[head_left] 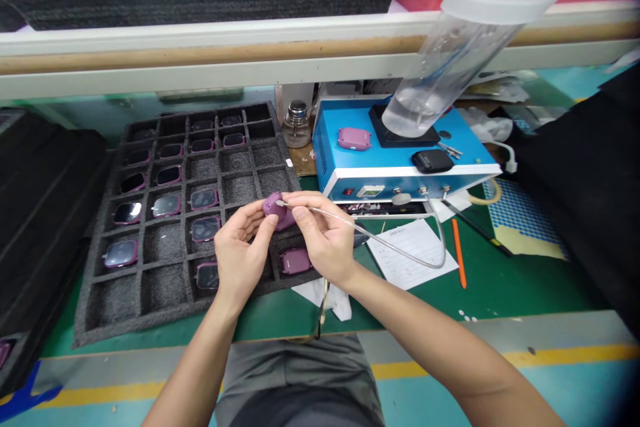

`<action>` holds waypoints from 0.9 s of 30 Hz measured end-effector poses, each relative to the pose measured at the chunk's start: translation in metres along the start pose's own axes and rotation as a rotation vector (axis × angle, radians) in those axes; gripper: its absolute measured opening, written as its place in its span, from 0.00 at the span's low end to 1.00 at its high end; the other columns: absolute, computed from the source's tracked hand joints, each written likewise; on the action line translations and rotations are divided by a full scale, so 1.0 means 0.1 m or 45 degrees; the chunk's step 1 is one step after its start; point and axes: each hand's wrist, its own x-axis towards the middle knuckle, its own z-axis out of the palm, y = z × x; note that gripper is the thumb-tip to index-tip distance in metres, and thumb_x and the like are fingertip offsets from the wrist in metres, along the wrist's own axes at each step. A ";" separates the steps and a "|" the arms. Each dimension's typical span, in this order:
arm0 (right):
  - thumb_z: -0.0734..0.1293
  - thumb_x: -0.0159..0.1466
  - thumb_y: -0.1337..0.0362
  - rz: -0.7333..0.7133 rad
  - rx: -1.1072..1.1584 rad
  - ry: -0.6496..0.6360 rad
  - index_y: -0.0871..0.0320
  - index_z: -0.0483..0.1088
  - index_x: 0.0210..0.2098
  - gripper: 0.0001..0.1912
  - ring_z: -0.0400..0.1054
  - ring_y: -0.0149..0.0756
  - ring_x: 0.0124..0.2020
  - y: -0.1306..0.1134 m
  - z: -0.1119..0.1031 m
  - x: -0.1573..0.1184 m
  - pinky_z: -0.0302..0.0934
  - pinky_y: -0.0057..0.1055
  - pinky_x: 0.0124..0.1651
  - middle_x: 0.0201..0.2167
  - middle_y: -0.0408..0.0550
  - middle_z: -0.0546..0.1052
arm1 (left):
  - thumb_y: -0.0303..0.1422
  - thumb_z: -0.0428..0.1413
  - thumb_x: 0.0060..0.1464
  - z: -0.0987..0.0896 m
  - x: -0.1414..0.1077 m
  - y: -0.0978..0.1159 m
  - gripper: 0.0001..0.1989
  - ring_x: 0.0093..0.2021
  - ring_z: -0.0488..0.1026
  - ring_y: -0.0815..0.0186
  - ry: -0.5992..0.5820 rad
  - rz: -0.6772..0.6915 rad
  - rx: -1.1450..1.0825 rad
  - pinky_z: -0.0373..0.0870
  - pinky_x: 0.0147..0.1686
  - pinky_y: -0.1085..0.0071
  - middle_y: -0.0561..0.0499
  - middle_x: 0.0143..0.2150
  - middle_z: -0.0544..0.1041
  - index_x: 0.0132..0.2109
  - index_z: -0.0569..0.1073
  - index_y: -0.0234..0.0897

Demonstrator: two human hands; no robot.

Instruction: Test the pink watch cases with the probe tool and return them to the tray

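Observation:
My left hand [243,250] is closed on a small purple watch case [273,204], held tilted over the foam tray. Pinched in my right hand [327,243] is the tip of a thin clear tube [387,242], which meets the case. From there the tube curves right and back to the front of a blue machine [345,177]. Just below my hands, another purple case [295,260] lies in a tray cell. Part of a further purple piece [286,220] shows between my hands, partly hidden by the fingers.
A dark foam tray [113,300] holds several purple-rimmed watch pieces. On the blue machine stand a tall clear cylinder [425,90], a purple case [355,139] and a black case [433,161]. A glass bottle [297,127], paper sheet [413,253] and orange stick [459,253] are nearby.

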 end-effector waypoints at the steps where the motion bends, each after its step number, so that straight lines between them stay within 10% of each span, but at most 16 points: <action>1: 0.68 0.72 0.65 0.001 0.001 -0.001 0.52 0.80 0.43 0.07 0.79 0.35 0.49 0.00 0.00 0.00 0.76 0.34 0.53 0.45 0.48 0.83 | 0.35 0.68 0.57 0.00 0.00 0.00 0.15 0.47 0.85 0.61 0.000 -0.002 0.002 0.82 0.52 0.68 0.44 0.49 0.86 0.50 0.82 0.35; 22: 0.68 0.71 0.65 -0.001 0.001 -0.007 0.52 0.80 0.43 0.07 0.79 0.36 0.49 0.00 -0.01 0.00 0.76 0.35 0.53 0.44 0.48 0.83 | 0.37 0.67 0.57 -0.01 -0.02 0.06 0.15 0.46 0.85 0.59 -0.009 -0.047 0.049 0.82 0.52 0.64 0.43 0.48 0.86 0.49 0.81 0.35; 27: 0.68 0.72 0.61 0.011 -0.009 0.085 0.53 0.79 0.42 0.07 0.79 0.39 0.48 -0.02 -0.01 -0.05 0.77 0.38 0.52 0.44 0.50 0.83 | 0.34 0.59 0.63 -0.10 0.26 0.18 0.13 0.46 0.84 0.57 -0.191 0.119 0.542 0.80 0.49 0.62 0.43 0.48 0.86 0.52 0.81 0.37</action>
